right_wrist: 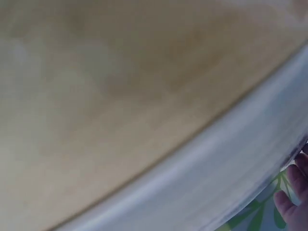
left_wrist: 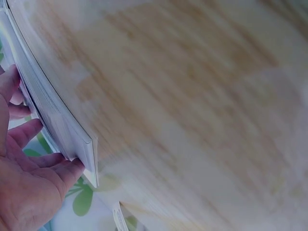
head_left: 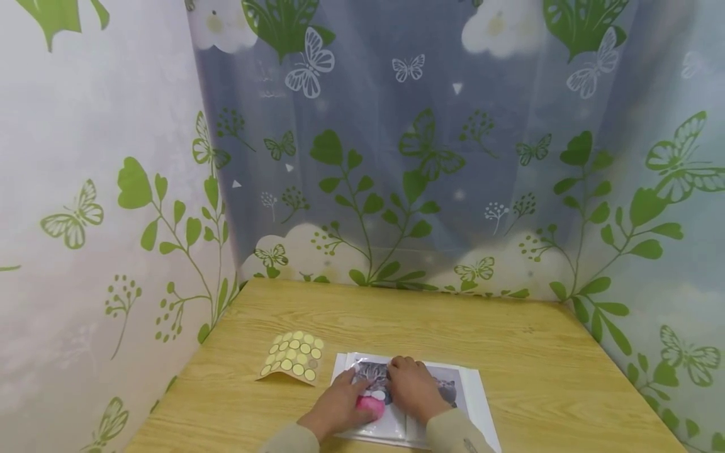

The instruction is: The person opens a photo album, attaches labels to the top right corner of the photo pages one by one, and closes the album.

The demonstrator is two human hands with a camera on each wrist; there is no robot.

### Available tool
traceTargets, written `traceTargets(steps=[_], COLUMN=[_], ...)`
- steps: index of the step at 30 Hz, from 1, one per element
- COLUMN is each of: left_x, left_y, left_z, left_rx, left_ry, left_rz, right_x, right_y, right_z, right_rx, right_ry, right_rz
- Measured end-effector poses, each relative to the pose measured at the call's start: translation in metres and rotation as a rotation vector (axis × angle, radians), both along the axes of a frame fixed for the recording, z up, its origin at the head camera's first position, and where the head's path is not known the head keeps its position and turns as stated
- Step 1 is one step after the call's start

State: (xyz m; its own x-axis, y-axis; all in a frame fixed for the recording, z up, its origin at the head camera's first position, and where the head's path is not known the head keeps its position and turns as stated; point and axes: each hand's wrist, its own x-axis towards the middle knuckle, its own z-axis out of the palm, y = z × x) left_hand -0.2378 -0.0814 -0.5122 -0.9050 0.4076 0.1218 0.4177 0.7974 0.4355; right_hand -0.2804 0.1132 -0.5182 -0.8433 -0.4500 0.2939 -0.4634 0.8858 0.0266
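An open booklet (head_left: 477, 402) with white pages and grey cat pictures lies on the table. My left hand (head_left: 338, 404) rests on its left page, fingers extended, beside a pink printed patch (head_left: 370, 408). On the middle of the booklet, next to the cat picture, lies my right hand (head_left: 416, 388), its fingers touching the page. In the left wrist view, the left hand (left_wrist: 33, 178) has its fingertips against the thick page stack (left_wrist: 72, 125). Only some fingers of the right hand (right_wrist: 296, 192) show in the right wrist view, by the blurred booklet edge (right_wrist: 202, 163).
A tan sheet of round yellow stickers (head_left: 293, 357) sits left of the booklet, slightly bowed up from the wooden table (head_left: 396, 318). Curtains (head_left: 374, 207) printed with green leaves and butterflies stand behind and on both sides.
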Motion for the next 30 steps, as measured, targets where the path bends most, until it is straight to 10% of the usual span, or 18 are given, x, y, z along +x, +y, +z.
traceTargets(steps=[14, 30], left_x=[0.001, -0.002], left_y=[0.001, 0.001], left_z=[0.001, -0.002], left_rx=[-0.016, -0.018], left_ry=[0.025, 0.007], left_rz=[-0.003, -0.002], right_x=[0.028, 0.022], right_y=[0.005, 0.004], right_z=[-0.006, -0.003], right_rx=[-0.06, -0.106], right_ry=[-0.158, -0.187], right_rz=[0.024, -0.01])
